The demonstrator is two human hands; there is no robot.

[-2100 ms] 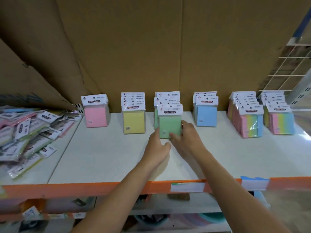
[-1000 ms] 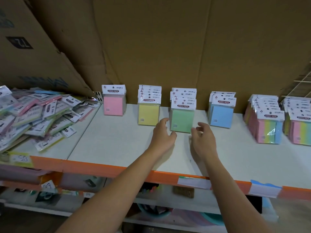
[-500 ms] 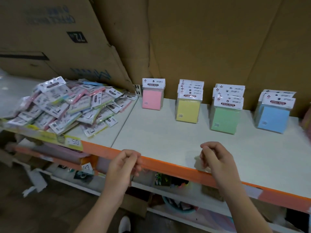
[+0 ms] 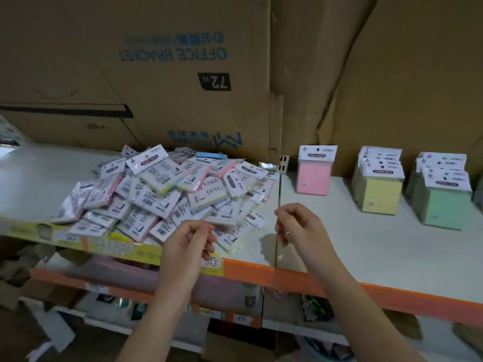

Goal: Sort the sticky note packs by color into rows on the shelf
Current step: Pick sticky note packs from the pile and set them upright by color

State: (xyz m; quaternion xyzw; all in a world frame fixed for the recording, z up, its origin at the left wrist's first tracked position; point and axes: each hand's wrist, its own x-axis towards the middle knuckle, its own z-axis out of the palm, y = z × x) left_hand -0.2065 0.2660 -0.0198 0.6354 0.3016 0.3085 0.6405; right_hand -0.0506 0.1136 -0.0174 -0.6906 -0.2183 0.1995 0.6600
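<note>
A loose pile of mixed sticky note packs lies on the left part of the white shelf. To the right, packs stand upright in rows by colour: a pink pack, a yellow row and a green row. My left hand hovers over the front edge of the pile, its fingers loosely curled and holding nothing. My right hand hangs beside the pile's right edge, also loosely curled and empty.
Large cardboard boxes stand behind the shelf as a back wall. An orange rail with price labels runs along the shelf's front edge. Lower shelves with more goods show below.
Both hands left the green row and drew back. My view swung left, so the pile is now in front of me and the blue and rainbow rows have gone out of sight.
</note>
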